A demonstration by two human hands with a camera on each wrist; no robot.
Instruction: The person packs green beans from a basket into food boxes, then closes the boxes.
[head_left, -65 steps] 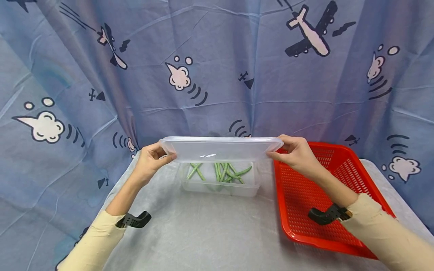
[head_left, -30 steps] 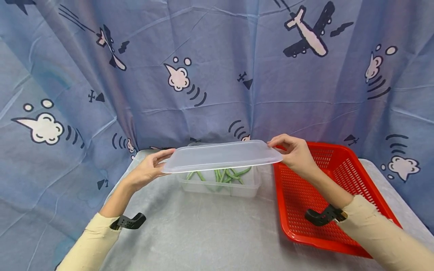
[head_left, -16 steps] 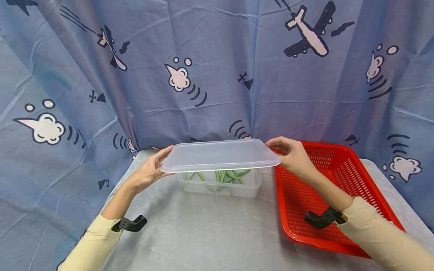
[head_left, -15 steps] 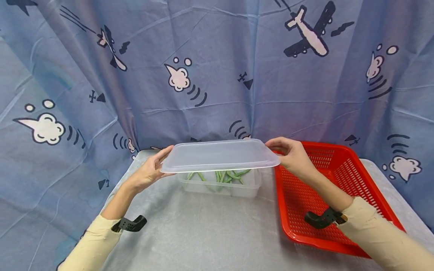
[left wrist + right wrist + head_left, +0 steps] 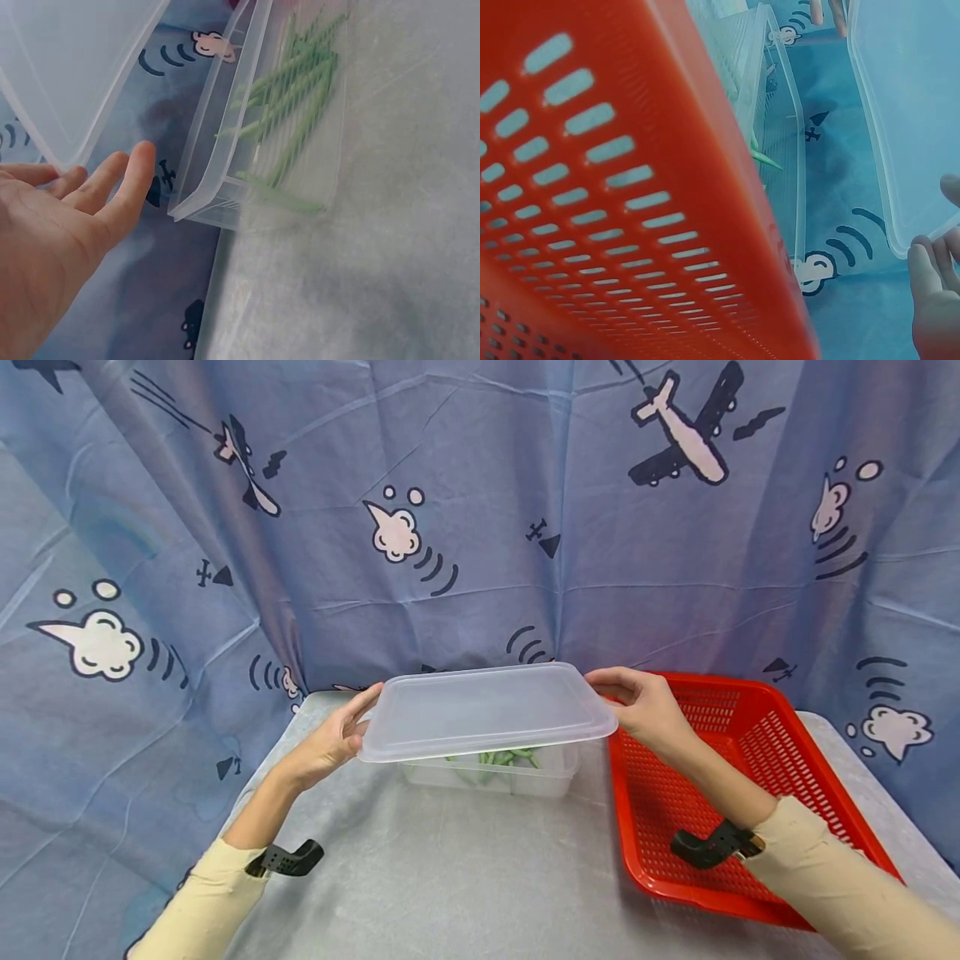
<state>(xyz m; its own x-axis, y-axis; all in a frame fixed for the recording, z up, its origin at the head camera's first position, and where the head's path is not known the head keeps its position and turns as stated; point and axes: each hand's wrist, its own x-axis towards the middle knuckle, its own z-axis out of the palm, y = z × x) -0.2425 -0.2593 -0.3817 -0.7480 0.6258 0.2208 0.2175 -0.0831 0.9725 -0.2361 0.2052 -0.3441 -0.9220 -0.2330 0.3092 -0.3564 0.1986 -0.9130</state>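
A translucent plastic lid [image 5: 487, 706] is held in the air, tilted, above a clear plastic container [image 5: 487, 778] on the table. My left hand [image 5: 326, 747] grips the lid's left end, and my right hand [image 5: 648, 710] holds its right end between thumb and fingers. Inside the container lie several green beans [image 5: 498, 757]. The lid hides most of them in the head view, but the left wrist view shows the beans [image 5: 296, 97] through the container's wall [image 5: 214, 180]. In the right wrist view, fingers touch a corner of the lid [image 5: 915, 112].
A red perforated plastic basket [image 5: 633, 860] stands right of the container, beneath my right forearm. The grey table [image 5: 450, 877] extends in front of the container. Behind hangs a blue curtain [image 5: 480, 543] printed with planes and clouds.
The lid has turned from nearly edge-on to showing its broad face. Its near edge has come lower and covers more of the container and beans. Both hands keep hold of its ends.
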